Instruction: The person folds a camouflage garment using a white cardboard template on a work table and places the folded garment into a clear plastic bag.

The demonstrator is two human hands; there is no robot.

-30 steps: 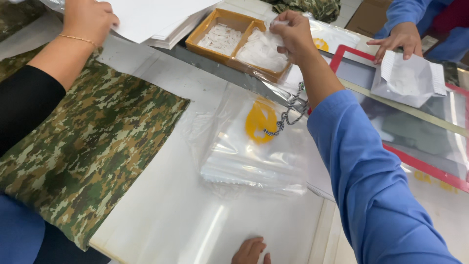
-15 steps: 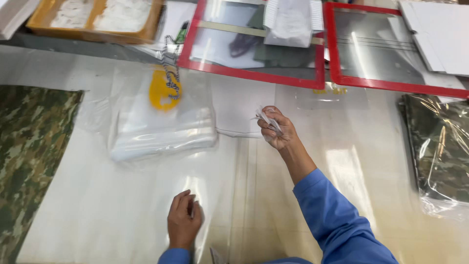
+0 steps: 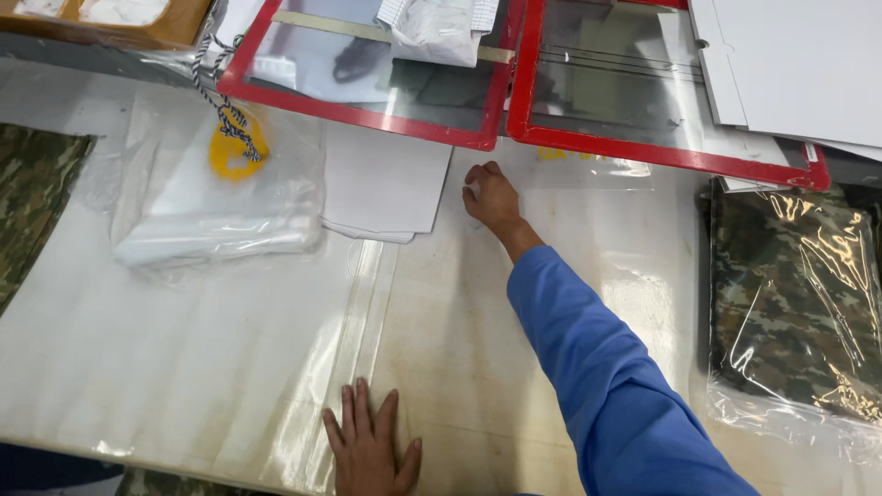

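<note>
The right hand (image 3: 491, 197), reaching out of a smooth blue sleeve (image 3: 606, 367), rested on the pale, worn desk (image 3: 514, 340) with its fingers curled in tight. Its grip was closed around something small and white (image 3: 473, 190) that barely showed between thumb and fingers; what it was could not be told. Just left of that grip lay a flat stack of white paper sheets (image 3: 386, 179), rectangular, its edges square. Just beyond the grip sat two glossy panels in red frames (image 3: 661, 152), side by side, with a crumpled white bag (image 3: 436, 28) on the left one.

The left hand (image 3: 372, 450) lay flat near the desk's front edge, fingers spread and holding nothing, pressing on a long clear plastic bag (image 3: 354, 303) whose folded seam ran away from it towards the paper. Farther left of that hand lay a soft pile of clear bags (image 3: 220, 230), wrinkled and shiny, with a round yellow tag (image 3: 234, 152) and a black-and-white twisted cord (image 3: 220, 106) on top. Well right of the closed grip, a folded camouflage cloth in crinkled clear wrap (image 3: 795, 294) lay on the desk. More camouflage cloth (image 3: 32, 202) lay unwrapped at the far left edge.
</note>
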